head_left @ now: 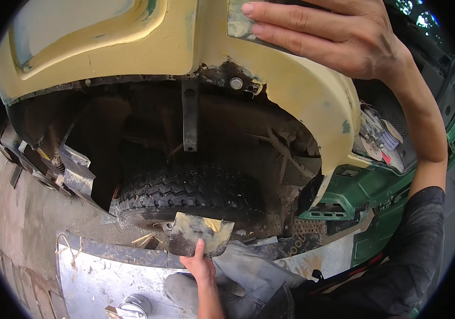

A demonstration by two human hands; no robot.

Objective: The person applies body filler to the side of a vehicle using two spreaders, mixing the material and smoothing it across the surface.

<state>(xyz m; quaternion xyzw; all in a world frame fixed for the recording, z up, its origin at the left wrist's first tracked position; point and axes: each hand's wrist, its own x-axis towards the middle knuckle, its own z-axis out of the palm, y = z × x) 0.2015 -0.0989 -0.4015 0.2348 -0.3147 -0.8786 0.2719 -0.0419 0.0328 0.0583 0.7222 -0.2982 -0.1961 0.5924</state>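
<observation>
My left hand (pixel 202 265) grips a flat, square putty board (pixel 189 236) from below, thumb on top; its face is smeared, with a dab of yellow filler (pixel 214 224) near the far edge. At the top right, my right hand (pixel 339 38) presses a flat putty spreader (pixel 237 24) against the vehicle's body panel (pixel 302 80), fingers laid along it. The spreader is streaked with filler and its far part is cut off by the picture's edge. Yellow filler covers the panel around the wheel arch, whose lower edge is ragged near a bolt (pixel 236 83).
Beneath the arch sits a black tyre (pixel 185 194), with a metal bracket (pixel 189 117) hanging above it. A can (pixel 136 304) stands on the pale sheet (pixel 100 282) at lower left. Green bodywork (pixel 382 196) and a step with discs and papers (pixel 382 138) lie right.
</observation>
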